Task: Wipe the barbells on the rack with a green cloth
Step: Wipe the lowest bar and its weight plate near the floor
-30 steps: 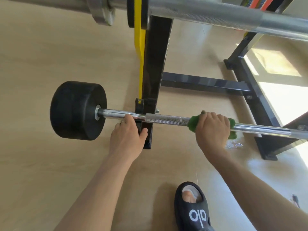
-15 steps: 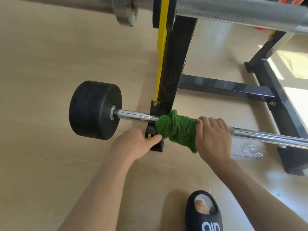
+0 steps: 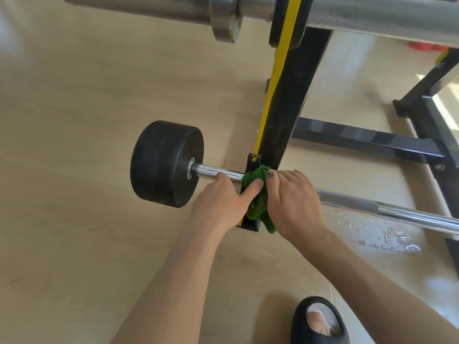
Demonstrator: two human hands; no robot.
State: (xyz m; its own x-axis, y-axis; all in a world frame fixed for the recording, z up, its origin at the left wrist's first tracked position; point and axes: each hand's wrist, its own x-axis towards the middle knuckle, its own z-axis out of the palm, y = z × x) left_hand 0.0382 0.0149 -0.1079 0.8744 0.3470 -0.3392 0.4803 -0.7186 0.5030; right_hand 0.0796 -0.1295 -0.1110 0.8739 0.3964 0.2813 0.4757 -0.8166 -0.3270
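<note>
Green terry cloth [image 3: 255, 194] is bunched round the chromed steel barbell shaft [image 3: 397, 214] in the right hand [image 3: 293, 204]'s closed grip, apparently for all-round contact, while the left hand [image 3: 221, 197] grips the shaft, probably steadying it.

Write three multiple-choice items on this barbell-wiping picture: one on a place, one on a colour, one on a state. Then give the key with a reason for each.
1. Where is the green cloth?
A. On the floor by the slipper
B. Round the lower barbell's shaft beside the black rack upright
C. Draped over the upper bar

2. What colour is the weight at the lower barbell's end?
A. Black
B. Red
C. Silver

3. What is the right hand doing?
A. Hanging free
B. Lifting the weight
C. Gripping the cloth on the bar

Key: B, the cloth is bunched on the lower barbell next to the rack upright. A, the round end weight is plain black. C, the right hand's fingers curl over the cloth and shaft, while the left hand holds the bare shaft beside it.
</note>
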